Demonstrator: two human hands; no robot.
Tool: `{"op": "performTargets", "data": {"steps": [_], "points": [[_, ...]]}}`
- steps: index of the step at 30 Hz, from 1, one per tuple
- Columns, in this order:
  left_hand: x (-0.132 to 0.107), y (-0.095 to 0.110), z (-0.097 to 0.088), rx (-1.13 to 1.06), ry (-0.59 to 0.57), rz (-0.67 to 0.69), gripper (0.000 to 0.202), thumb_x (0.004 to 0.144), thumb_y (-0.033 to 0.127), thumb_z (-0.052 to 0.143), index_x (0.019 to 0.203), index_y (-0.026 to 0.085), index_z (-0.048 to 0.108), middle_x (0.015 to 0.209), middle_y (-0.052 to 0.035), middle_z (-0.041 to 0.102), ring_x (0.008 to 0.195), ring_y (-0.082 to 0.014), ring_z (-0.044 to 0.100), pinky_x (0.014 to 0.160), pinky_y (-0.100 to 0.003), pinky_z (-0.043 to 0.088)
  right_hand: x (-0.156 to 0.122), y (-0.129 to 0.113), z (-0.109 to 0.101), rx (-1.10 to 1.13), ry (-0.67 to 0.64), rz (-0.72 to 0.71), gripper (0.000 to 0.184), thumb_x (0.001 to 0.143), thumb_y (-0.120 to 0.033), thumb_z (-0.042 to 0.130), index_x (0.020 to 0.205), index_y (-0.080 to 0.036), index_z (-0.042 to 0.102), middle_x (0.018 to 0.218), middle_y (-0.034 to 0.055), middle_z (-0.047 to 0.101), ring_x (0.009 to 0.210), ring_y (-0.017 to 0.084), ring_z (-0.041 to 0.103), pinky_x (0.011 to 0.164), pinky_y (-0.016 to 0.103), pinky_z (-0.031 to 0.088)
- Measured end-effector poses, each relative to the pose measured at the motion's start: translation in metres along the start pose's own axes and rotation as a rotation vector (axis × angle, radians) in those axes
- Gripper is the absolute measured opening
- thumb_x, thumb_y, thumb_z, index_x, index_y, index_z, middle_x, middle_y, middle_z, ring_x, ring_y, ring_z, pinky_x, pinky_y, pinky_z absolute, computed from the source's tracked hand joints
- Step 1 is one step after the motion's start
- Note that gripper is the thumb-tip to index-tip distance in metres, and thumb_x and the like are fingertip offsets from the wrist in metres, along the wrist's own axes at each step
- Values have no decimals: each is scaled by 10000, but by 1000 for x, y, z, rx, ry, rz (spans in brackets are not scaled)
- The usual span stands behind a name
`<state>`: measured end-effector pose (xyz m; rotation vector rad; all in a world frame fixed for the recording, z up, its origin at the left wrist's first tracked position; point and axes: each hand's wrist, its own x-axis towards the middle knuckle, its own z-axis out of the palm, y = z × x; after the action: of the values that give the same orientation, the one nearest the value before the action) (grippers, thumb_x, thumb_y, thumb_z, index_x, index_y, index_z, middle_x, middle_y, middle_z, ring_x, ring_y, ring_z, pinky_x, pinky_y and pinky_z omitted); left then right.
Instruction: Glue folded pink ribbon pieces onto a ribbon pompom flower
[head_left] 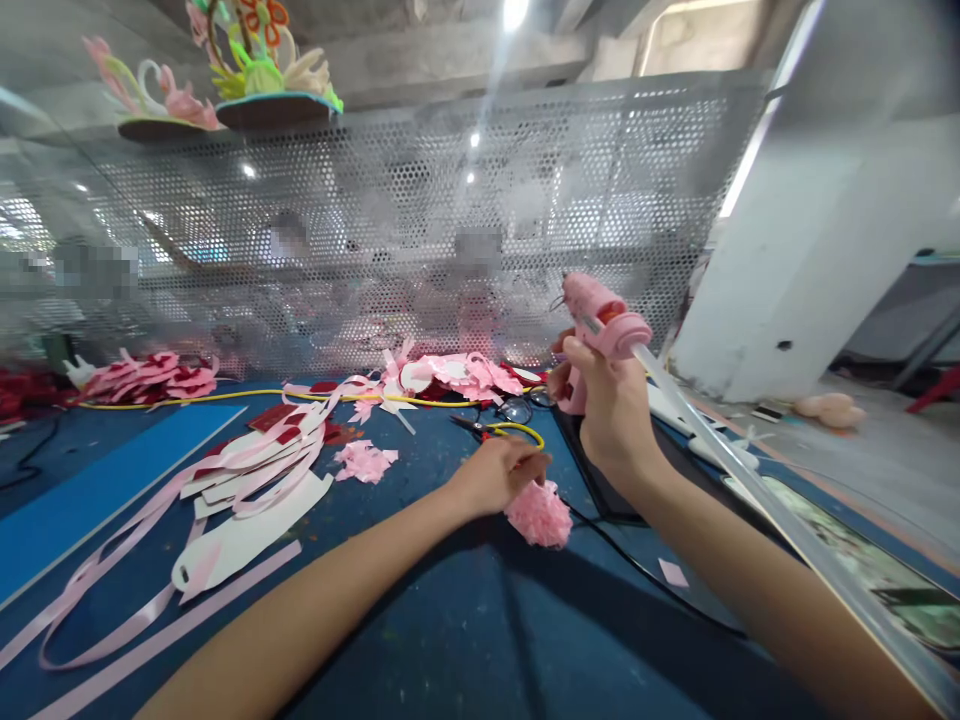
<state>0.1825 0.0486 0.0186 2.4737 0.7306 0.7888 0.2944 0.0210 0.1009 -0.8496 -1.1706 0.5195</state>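
My right hand [615, 410] is wrapped round the handle of a pink glue gun [600, 315], raised above the table with its nozzle pointing up and away to the left. A long translucent glue stick [720, 450] runs out of its back end. My left hand [499, 475] has its fingers closed at the top of a ruffled pink flower [540, 515]; the fingertips are partly hidden. Just beyond that hand lie scissors [517, 432] with yellow and red handles. A flat pink ruffled piece [366, 461] rests on the blue table to the left.
Pink ribbons [150, 530] and white card pieces [255, 525] spread over the left side. Heaped pink petals [457, 375] lie along the perforated metal screen [420, 220]. A black cable [652, 570] crosses the table near my right arm. A dark tray [600, 480] sits beneath my right hand.
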Motion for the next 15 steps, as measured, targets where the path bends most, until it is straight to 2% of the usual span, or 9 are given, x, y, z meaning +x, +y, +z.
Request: {"op": "performTargets", "data": {"steps": [2, 5, 9, 12, 15], "points": [[-4, -2, -5, -4, 3, -13, 332, 918, 224, 356, 775, 149, 646, 831, -52, 660, 831, -165, 599, 765, -248, 451, 1, -3, 1, 3, 4, -1, 164, 735, -347, 559, 731, -204, 480, 451, -99, 399, 390, 78, 354, 412, 226, 267], [-22, -11, -14, 20, -10, -46, 214, 850, 156, 466, 972, 142, 642, 1025, -88, 629, 961, -194, 568, 864, -301, 432, 2, -5, 3, 11, 9, -3, 167, 716, -352, 561, 755, -211, 481, 460, -100, 397, 379, 82, 353, 394, 225, 253], [-47, -20, -12, 58, -74, -72, 226, 737, 240, 669, 949, 160, 673, 971, -78, 644, 929, -215, 578, 868, -323, 433, 2, -2, 4, -2, 19, 9, 180, 694, -365, 576, 742, -210, 496, 495, -84, 430, 397, 89, 390, 391, 227, 260], [-56, -22, -6, 77, -42, -108, 118, 777, 248, 636, 851, 173, 691, 903, -57, 659, 907, -201, 581, 853, -309, 432, 0, 1, 5, -31, 23, 31, 185, 690, -369, 586, 733, -206, 510, 497, -78, 444, 408, 89, 391, 398, 229, 264], [-54, -18, -7, 85, 27, -148, 136, 823, 230, 564, 845, 164, 681, 869, -58, 662, 844, -197, 593, 795, -314, 456, -2, 2, 5, -62, 8, 46, 187, 705, -378, 583, 735, -206, 516, 482, -75, 443, 428, 94, 396, 417, 233, 272]]}}
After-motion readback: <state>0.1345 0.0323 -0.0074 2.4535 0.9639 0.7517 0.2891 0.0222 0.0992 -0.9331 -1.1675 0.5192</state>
